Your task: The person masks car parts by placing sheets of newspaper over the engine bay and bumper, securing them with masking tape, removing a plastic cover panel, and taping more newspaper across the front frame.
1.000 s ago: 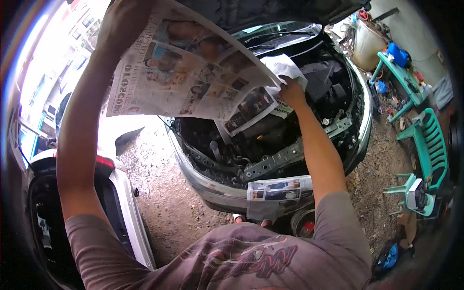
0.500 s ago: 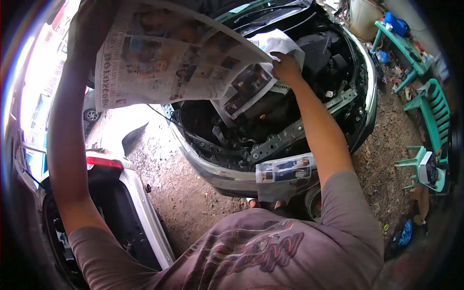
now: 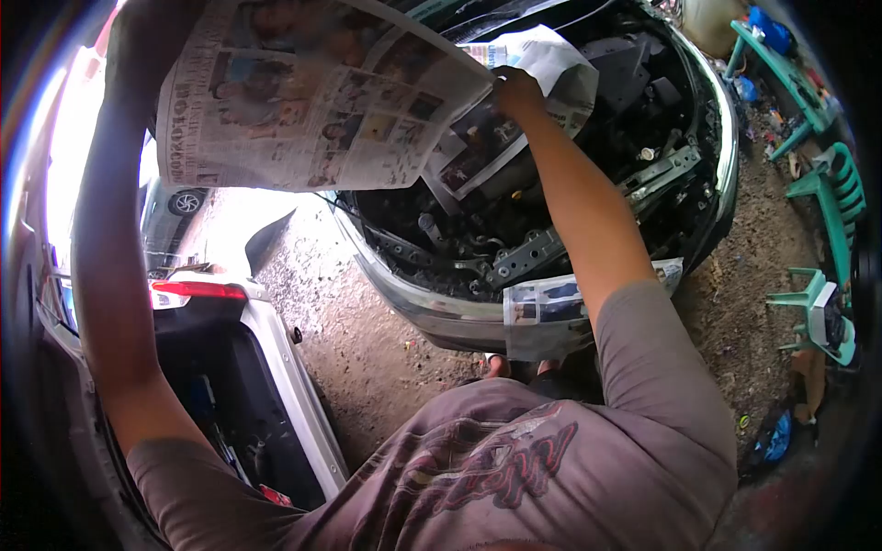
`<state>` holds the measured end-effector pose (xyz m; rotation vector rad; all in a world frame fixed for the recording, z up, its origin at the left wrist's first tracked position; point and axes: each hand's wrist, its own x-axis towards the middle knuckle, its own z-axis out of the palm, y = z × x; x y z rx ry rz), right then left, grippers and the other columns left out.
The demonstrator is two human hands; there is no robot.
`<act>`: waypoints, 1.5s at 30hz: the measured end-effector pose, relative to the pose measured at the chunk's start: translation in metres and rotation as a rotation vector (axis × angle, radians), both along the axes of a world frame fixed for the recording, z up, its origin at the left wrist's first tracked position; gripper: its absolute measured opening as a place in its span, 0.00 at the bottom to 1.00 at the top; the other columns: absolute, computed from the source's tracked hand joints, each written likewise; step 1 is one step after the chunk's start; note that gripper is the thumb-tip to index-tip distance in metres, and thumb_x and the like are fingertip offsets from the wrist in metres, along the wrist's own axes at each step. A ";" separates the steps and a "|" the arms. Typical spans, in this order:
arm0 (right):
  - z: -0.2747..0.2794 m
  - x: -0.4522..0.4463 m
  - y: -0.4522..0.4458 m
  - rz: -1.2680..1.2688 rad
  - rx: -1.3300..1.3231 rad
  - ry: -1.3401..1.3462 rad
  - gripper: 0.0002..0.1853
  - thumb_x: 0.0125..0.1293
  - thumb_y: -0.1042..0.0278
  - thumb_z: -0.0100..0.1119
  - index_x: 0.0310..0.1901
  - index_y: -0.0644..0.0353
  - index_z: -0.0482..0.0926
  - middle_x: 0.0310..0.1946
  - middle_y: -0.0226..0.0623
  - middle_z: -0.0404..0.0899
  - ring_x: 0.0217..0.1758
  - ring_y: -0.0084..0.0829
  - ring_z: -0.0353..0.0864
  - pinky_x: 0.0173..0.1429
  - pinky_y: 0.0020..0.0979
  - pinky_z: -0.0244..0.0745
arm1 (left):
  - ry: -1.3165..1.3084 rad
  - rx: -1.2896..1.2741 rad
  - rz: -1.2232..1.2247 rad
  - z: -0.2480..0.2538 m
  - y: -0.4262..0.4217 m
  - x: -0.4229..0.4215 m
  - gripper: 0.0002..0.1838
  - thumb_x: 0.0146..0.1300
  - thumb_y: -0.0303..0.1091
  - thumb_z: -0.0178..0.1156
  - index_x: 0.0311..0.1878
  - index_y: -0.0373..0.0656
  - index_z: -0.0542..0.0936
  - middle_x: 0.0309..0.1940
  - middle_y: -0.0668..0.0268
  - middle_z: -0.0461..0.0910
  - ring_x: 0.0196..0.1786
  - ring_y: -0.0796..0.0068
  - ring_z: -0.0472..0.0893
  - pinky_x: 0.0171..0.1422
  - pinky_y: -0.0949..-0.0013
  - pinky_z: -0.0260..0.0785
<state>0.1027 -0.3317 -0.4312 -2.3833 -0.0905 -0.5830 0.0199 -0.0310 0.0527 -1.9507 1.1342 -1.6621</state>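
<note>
A large printed newspaper sheet [image 3: 303, 110] is stretched between my two hands, above the left side of an open car engine bay [image 3: 551, 211]. My left hand [image 3: 156, 37], dark and raised at the top left, is closed on the sheet's left side; its fingertips are hard to make out. My right hand [image 3: 519, 95] pinches the right edge. Behind and below that hand, more newspaper [image 3: 556, 69] lies over the engine. Another printed sheet [image 3: 547, 308] hangs over the car's front bumper [image 3: 432, 317].
To my left stands a white car part with a red tail light [image 3: 197, 290] and a dark open trunk [image 3: 230, 386]. Along the right side are a green bench [image 3: 781, 78], a green chair [image 3: 836, 202] and a small green stool [image 3: 808, 308]. The ground [image 3: 367, 395] is rough dirt.
The held newspaper and both hands have shifted left in view, and the sheet looks more spread. The car and surroundings sit slightly further right as the view has turned.
</note>
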 end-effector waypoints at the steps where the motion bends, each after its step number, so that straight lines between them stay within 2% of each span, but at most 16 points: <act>1: 0.012 0.001 0.008 -0.029 0.088 0.108 0.20 0.66 0.60 0.61 0.58 0.51 0.88 0.61 0.43 0.86 0.60 0.47 0.87 0.67 0.46 0.82 | 0.001 0.004 0.009 -0.001 -0.001 -0.002 0.03 0.52 0.27 0.64 0.32 0.44 0.80 0.37 0.53 0.79 0.45 0.46 0.80 0.50 0.49 0.75; 3: 0.015 0.002 0.015 -0.058 0.178 0.220 0.19 0.63 0.60 0.65 0.55 0.51 0.89 0.64 0.35 0.85 0.60 0.41 0.88 0.66 0.43 0.84 | 0.006 0.005 0.024 -0.001 -0.002 -0.005 0.04 0.53 0.27 0.64 0.32 0.44 0.80 0.37 0.53 0.79 0.45 0.46 0.80 0.50 0.49 0.75; 5: 0.006 0.010 0.019 0.034 -0.411 -0.049 0.20 0.58 0.60 0.70 0.53 0.52 0.90 0.69 0.28 0.82 0.60 0.38 0.87 0.64 0.38 0.85 | 0.016 0.007 0.036 0.000 -0.004 -0.006 0.04 0.53 0.27 0.64 0.33 0.44 0.80 0.38 0.53 0.79 0.45 0.46 0.80 0.50 0.49 0.75; 11: -0.041 0.084 0.041 0.066 -0.285 0.105 0.20 0.52 0.61 0.76 0.49 0.51 0.92 0.66 0.26 0.83 0.60 0.33 0.88 0.62 0.37 0.85 | 0.031 0.019 0.065 -0.004 -0.007 -0.014 0.04 0.55 0.27 0.64 0.35 0.44 0.81 0.38 0.53 0.80 0.45 0.46 0.81 0.50 0.49 0.75; 15: 0.001 0.050 0.043 0.077 -0.351 0.050 0.19 0.50 0.63 0.78 0.47 0.50 0.92 0.64 0.25 0.83 0.58 0.32 0.87 0.62 0.36 0.86 | 0.036 0.019 0.086 -0.001 -0.005 -0.015 0.05 0.55 0.27 0.64 0.36 0.44 0.81 0.39 0.53 0.80 0.45 0.46 0.82 0.49 0.49 0.75; 18: 0.017 0.041 0.048 0.077 -0.351 0.106 0.17 0.54 0.65 0.76 0.48 0.49 0.91 0.64 0.26 0.83 0.57 0.31 0.87 0.62 0.33 0.85 | 0.039 0.026 0.104 -0.001 -0.004 -0.019 0.05 0.56 0.27 0.64 0.37 0.44 0.81 0.39 0.53 0.81 0.46 0.46 0.82 0.49 0.49 0.75; 20: 0.012 0.043 0.049 0.092 -0.534 0.013 0.18 0.61 0.67 0.70 0.54 0.49 0.89 0.56 0.27 0.87 0.55 0.31 0.88 0.63 0.33 0.84 | 0.046 0.028 0.112 0.000 -0.004 -0.020 0.05 0.57 0.27 0.64 0.37 0.44 0.81 0.39 0.53 0.81 0.46 0.46 0.82 0.49 0.49 0.76; 24: -0.038 0.088 0.049 0.266 -0.467 -0.090 0.20 0.64 0.66 0.67 0.58 0.48 0.86 0.45 0.26 0.89 0.53 0.33 0.89 0.61 0.33 0.84 | 0.057 0.032 0.133 0.000 -0.003 -0.023 0.06 0.58 0.27 0.65 0.38 0.44 0.81 0.40 0.52 0.81 0.46 0.46 0.83 0.49 0.49 0.76; 27: -0.047 0.095 0.056 0.219 -0.509 -0.223 0.21 0.67 0.65 0.65 0.61 0.48 0.85 0.39 0.27 0.91 0.51 0.31 0.89 0.59 0.31 0.84 | 0.069 0.038 0.155 0.001 -0.003 -0.026 0.06 0.58 0.27 0.65 0.39 0.44 0.81 0.40 0.52 0.82 0.46 0.46 0.84 0.49 0.50 0.76; 28: -0.043 0.093 0.062 0.344 -0.032 -0.014 0.21 0.67 0.65 0.65 0.63 0.48 0.84 0.40 0.29 0.91 0.48 0.29 0.90 0.56 0.32 0.85 | 0.071 0.042 0.164 0.001 -0.003 -0.028 0.06 0.58 0.27 0.65 0.40 0.44 0.81 0.40 0.52 0.82 0.46 0.47 0.84 0.49 0.50 0.76; 30: -0.032 0.092 0.070 0.458 0.450 0.190 0.22 0.68 0.65 0.65 0.64 0.48 0.84 0.41 0.31 0.92 0.45 0.28 0.91 0.53 0.32 0.86 | 0.081 0.047 0.185 0.003 -0.003 -0.030 0.06 0.59 0.27 0.65 0.40 0.44 0.81 0.40 0.52 0.82 0.46 0.47 0.84 0.48 0.50 0.76; 33: -0.003 0.081 0.084 0.387 0.066 0.148 0.24 0.67 0.66 0.68 0.66 0.48 0.83 0.40 0.35 0.92 0.36 0.28 0.92 0.47 0.36 0.88 | 0.090 0.054 0.223 0.006 -0.003 -0.035 0.07 0.60 0.27 0.65 0.41 0.44 0.81 0.41 0.52 0.82 0.46 0.47 0.84 0.48 0.50 0.76; 36: 0.000 0.089 0.098 0.350 0.118 0.262 0.30 0.60 0.59 0.78 0.66 0.49 0.83 0.40 0.33 0.92 0.36 0.27 0.92 0.48 0.38 0.88 | 0.105 0.064 0.269 0.009 -0.006 -0.038 0.07 0.60 0.27 0.65 0.42 0.44 0.82 0.41 0.52 0.83 0.46 0.47 0.85 0.48 0.50 0.76; 39: -0.005 0.101 0.120 0.404 0.255 0.091 0.39 0.47 0.52 0.86 0.63 0.52 0.84 0.42 0.33 0.92 0.43 0.32 0.92 0.52 0.38 0.88 | 0.061 0.091 0.428 0.016 -0.004 -0.040 0.08 0.61 0.27 0.65 0.43 0.44 0.81 0.41 0.50 0.83 0.46 0.46 0.86 0.47 0.49 0.76; 42: -0.004 0.124 0.150 0.126 -0.252 -0.064 0.42 0.40 0.49 0.89 0.58 0.56 0.85 0.50 0.39 0.90 0.52 0.40 0.91 0.54 0.40 0.88 | 0.025 0.098 0.323 0.005 -0.019 -0.052 0.06 0.63 0.26 0.64 0.43 0.42 0.81 0.40 0.51 0.83 0.46 0.46 0.85 0.48 0.49 0.77; 45: 0.018 0.121 0.139 0.333 -0.407 0.286 0.40 0.36 0.45 0.90 0.50 0.64 0.87 0.61 0.49 0.83 0.63 0.47 0.85 0.62 0.48 0.85 | 0.030 0.098 0.290 -0.002 -0.023 -0.054 0.10 0.63 0.27 0.65 0.47 0.44 0.81 0.44 0.51 0.82 0.50 0.46 0.84 0.52 0.48 0.75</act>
